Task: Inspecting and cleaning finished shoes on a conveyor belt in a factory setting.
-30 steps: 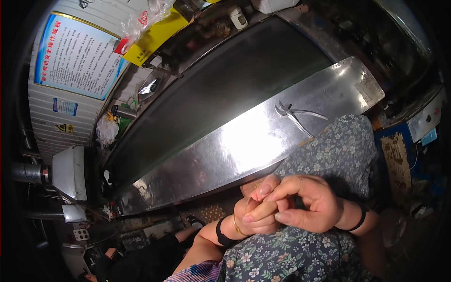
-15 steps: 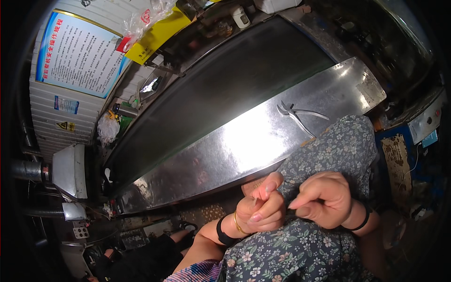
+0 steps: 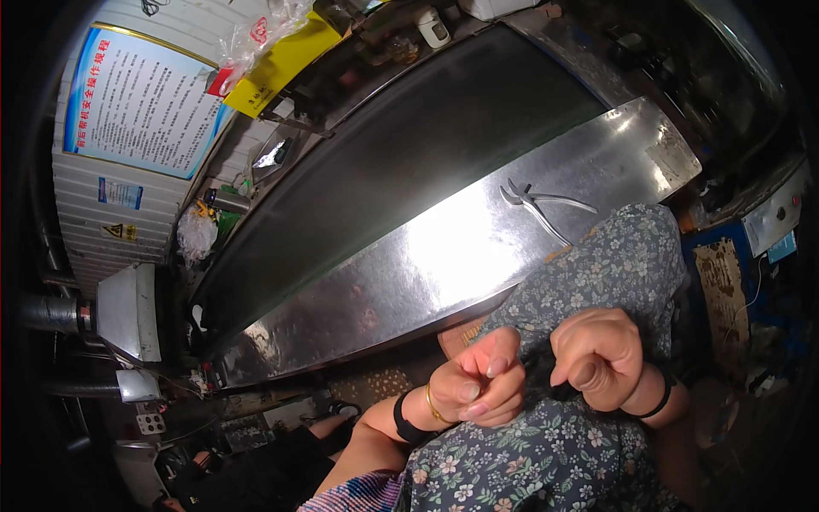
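Observation:
My left hand [image 3: 478, 386] is curled into a loose fist just below the steel table's front edge, wearing a black wristband and a thin gold bangle. My right hand [image 3: 597, 357] is also curled, thumb tucked against the fingers, with a black band on its wrist. A narrow gap separates the two hands. Both hover over my flower-printed garment [image 3: 546, 452]. Whether anything small sits in the fingers cannot be made out. A pair of metal pliers [image 3: 539, 203] lies on the steel table [image 3: 409, 264], beyond the hands.
A wide dark belt surface [image 3: 409, 145] runs behind the steel table. A blue-framed notice board [image 3: 141, 102] and a yellow sign hang at the upper left. Cluttered machine parts and boxes fill the left side and the floor; a grey control box [image 3: 772, 218] stands at the right.
My hands were clasped together, right over left; they have come apart and the right hand has shifted to the right. The pliers have not moved.

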Available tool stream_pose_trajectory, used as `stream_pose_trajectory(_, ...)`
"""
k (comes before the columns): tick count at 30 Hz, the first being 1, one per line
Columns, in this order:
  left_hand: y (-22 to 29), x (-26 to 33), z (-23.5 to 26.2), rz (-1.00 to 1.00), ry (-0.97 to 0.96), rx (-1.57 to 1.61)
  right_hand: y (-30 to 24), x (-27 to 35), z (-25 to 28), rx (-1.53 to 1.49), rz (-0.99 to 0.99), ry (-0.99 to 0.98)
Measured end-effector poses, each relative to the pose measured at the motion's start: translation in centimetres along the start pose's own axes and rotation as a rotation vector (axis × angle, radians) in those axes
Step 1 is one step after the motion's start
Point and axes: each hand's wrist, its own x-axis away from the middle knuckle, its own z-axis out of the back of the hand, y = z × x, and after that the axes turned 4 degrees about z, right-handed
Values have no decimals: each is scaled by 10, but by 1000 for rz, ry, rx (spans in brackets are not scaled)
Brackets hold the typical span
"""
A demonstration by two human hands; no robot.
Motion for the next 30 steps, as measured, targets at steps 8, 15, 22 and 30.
stream_pose_trajectory(8, -3, 0, -2, 15, 152, 79, 2, 5, 0, -8, -41, 26)
stream_pose_trajectory(15, 0, -4, 5, 44, 71, -34, 8, 4, -1, 36, -25, 65)
stream_pose_trajectory(22, -1, 0, 7, 31, 89, -128, 11, 10, -3, 14, -85, 67)
stream_pose_trajectory(30, -2, 1, 8, 40, 111, -129, 12, 10, -3, 9, -115, 51)
